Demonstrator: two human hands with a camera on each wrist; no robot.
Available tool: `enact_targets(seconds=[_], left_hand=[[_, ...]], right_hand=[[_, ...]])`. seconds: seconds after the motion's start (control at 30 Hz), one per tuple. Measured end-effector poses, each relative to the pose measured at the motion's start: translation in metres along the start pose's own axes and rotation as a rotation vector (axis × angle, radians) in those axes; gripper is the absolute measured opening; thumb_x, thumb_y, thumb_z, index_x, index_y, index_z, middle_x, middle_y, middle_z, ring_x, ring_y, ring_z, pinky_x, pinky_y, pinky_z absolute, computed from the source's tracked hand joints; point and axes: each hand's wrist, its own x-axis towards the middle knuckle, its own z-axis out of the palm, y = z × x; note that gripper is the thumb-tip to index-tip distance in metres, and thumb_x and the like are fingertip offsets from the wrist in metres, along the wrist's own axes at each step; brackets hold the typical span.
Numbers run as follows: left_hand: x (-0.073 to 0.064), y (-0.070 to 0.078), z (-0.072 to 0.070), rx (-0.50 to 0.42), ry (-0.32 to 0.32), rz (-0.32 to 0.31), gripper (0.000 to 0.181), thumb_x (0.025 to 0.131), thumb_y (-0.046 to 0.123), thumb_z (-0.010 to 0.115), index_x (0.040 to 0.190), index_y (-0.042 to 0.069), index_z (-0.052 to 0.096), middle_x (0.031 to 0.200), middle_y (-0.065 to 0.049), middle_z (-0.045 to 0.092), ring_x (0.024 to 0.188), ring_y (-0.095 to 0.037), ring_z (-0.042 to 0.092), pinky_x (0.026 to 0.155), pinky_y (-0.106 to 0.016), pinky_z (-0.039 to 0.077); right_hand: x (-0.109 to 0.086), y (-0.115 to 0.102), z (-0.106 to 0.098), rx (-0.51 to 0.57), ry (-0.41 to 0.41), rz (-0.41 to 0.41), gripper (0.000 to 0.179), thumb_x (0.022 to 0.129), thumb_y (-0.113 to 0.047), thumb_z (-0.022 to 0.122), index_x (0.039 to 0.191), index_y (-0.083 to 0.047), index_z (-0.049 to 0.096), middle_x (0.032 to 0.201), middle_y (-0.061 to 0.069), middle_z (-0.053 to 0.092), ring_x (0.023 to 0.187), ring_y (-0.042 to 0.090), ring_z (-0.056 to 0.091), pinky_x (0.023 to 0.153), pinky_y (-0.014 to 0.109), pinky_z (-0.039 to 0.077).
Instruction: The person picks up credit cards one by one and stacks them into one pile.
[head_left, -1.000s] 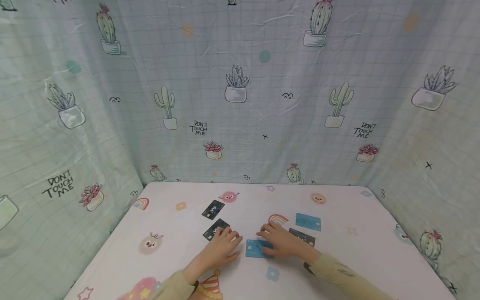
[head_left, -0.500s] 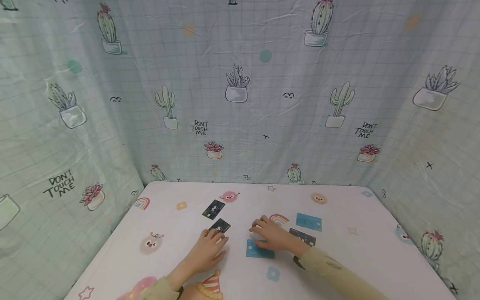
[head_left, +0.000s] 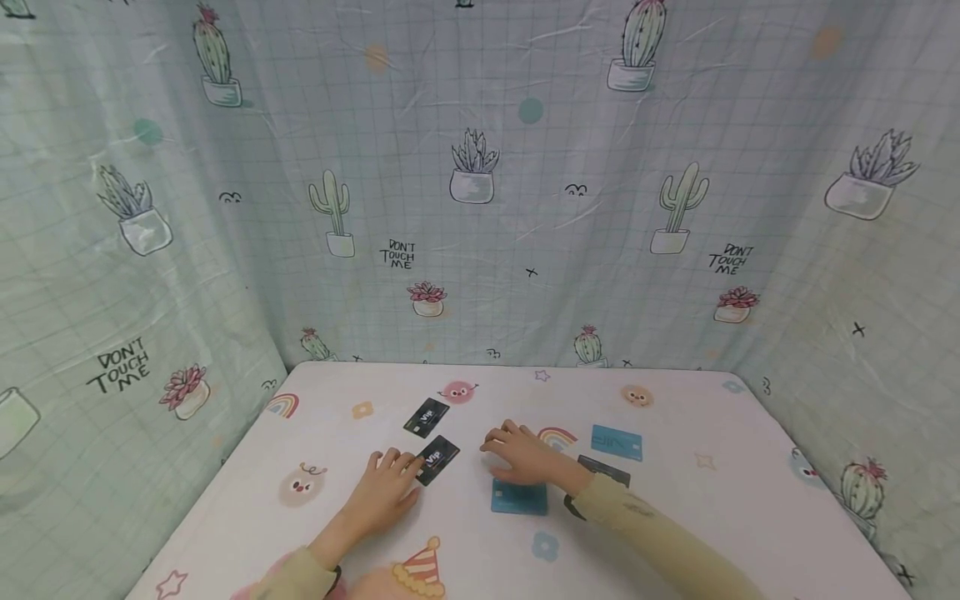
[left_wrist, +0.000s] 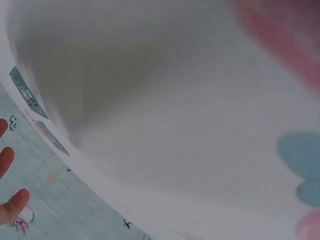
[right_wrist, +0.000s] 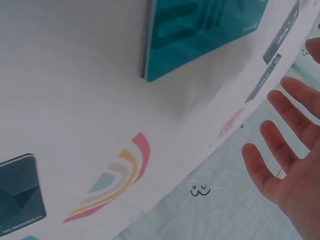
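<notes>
Out on the worktop (head_left: pixel 337 450), head view, your left hand (head_left: pixel 381 492) is the nearer one to the lower black VIP card (head_left: pixel 441 457), which lies just ahead and rightward, long axis slanting away to the right; can't tell if they touch. Your right hand (head_left: pixel 522 457) arches over the blue card's (head_left: pixel 519 501) far edge. Left wrist: fingertips (left_wrist: pixel 19 201) apart, nothing gripped. Right wrist: fingers (right_wrist: pixel 276 145) fanned wide, empty.

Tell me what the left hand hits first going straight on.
Likely the nearer black VIP card: in the head view the left hand overlaps its edge at the index fingertip. Height is unclear, so touch can't be told.
</notes>
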Motion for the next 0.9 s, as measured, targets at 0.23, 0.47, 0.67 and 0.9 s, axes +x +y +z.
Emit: enact_targets(seconds=[0.23,0.47,0.67,0.9], left_hand=[[0.001,-0.014,0.005,0.020,0.021,-0.028,0.049,0.080,0.039,0.058,0.118,0.007,0.053,0.107,-0.007,0.055,0.097,-0.024,0.046,0.084,-0.047,0.035],[0.002,-0.021,0.013,-0.001,-0.011,-0.095,0.059,0.080,0.044,0.058,0.121,0.003,0.050,0.108,-0.010,0.054,0.099,-0.026,0.044,0.081,-0.048,0.033],[0.006,-0.023,0.017,0.012,-0.053,-0.122,0.068,0.076,0.051,0.059,0.119,-0.001,0.051,0.105,-0.014,0.055,0.099,-0.030,0.044,0.080,-0.052,0.032],[0.013,-0.025,0.025,0.030,-0.099,-0.112,0.074,0.072,0.060,0.057,0.112,-0.002,0.054,0.100,-0.015,0.055,0.095,-0.030,0.046,0.081,-0.054,0.032]], right_hand=[[0.013,-0.003,-0.001,0.011,-0.010,0.028,0.039,0.085,-0.032,0.057,0.121,-0.018,0.053,0.121,-0.002,0.051,0.104,0.016,0.042,0.091,0.042,0.039],[0.029,-0.004,0.001,-0.012,-0.045,0.045,0.043,0.085,-0.034,0.055,0.125,-0.020,0.049,0.124,-0.004,0.050,0.106,0.014,0.040,0.093,0.041,0.038],[0.043,-0.006,0.004,-0.037,-0.062,0.046,0.047,0.084,-0.035,0.056,0.128,-0.021,0.046,0.128,-0.004,0.047,0.108,0.015,0.040,0.091,0.041,0.038],[0.055,-0.007,0.011,-0.030,-0.099,0.064,0.056,0.082,-0.037,0.060,0.132,-0.023,0.041,0.136,-0.006,0.042,0.108,0.014,0.038,0.094,0.046,0.036]])
